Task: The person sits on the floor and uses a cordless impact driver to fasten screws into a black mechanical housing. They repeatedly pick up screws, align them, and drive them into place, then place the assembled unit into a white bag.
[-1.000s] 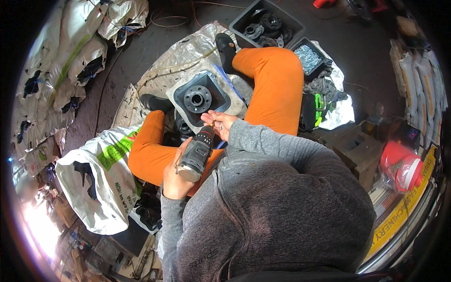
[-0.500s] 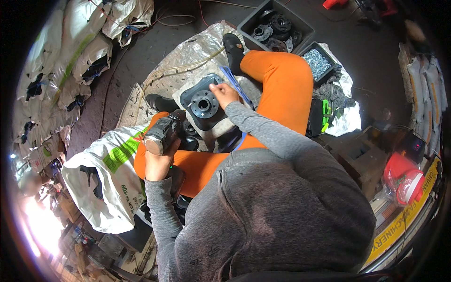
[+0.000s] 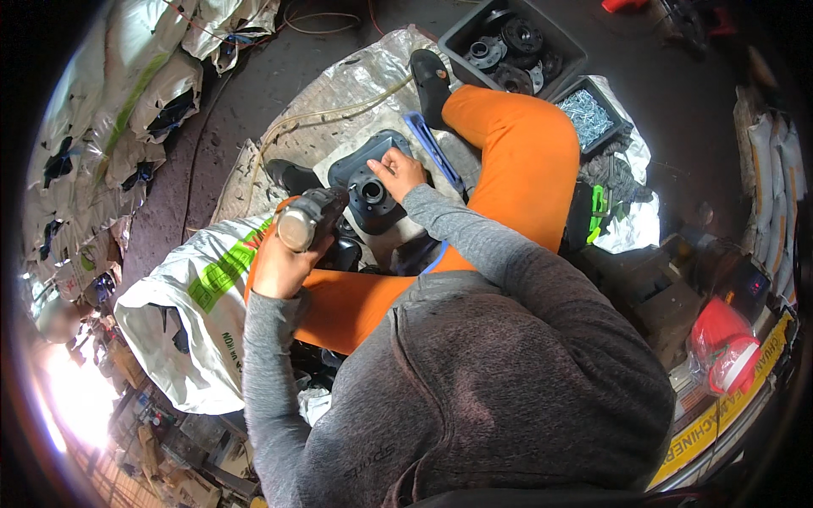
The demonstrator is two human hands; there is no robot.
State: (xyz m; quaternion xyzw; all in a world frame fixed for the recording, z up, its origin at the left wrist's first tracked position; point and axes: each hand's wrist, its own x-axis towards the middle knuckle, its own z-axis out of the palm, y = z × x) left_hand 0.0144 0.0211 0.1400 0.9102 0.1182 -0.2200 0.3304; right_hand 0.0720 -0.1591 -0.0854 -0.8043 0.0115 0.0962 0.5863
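My left hand (image 3: pixel 282 267) is wrapped round the grip of a cordless drill (image 3: pixel 303 222). The drill's front end hangs over the left side of a grey metal hub flange (image 3: pixel 371 191), hiding part of it; whether the tip touches cannot be made out. This round flange has a raised hollow centre and lies on a dark rounded-corner plate (image 3: pixel 388 146). At the flange's upper right edge, my right hand (image 3: pixel 401 176) has its thumb and forefinger pinched. Anything between those fingertips is too small to make out.
A grey bin (image 3: pixel 566 74) of dark round metal parts stands at the far right, beside a smaller tray of screws (image 3: pixel 584 117). A blue strip-shaped tool (image 3: pixel 434 152) lies right of the plate. White sacks (image 3: pixel 182 326) stand left. A hose (image 3: pixel 339 110) crosses the ground sheet.
The drill has swung from beside the flange to over its left part, and its body now points more steeply away from me. My right hand stays near the flange's edge, still pinched.
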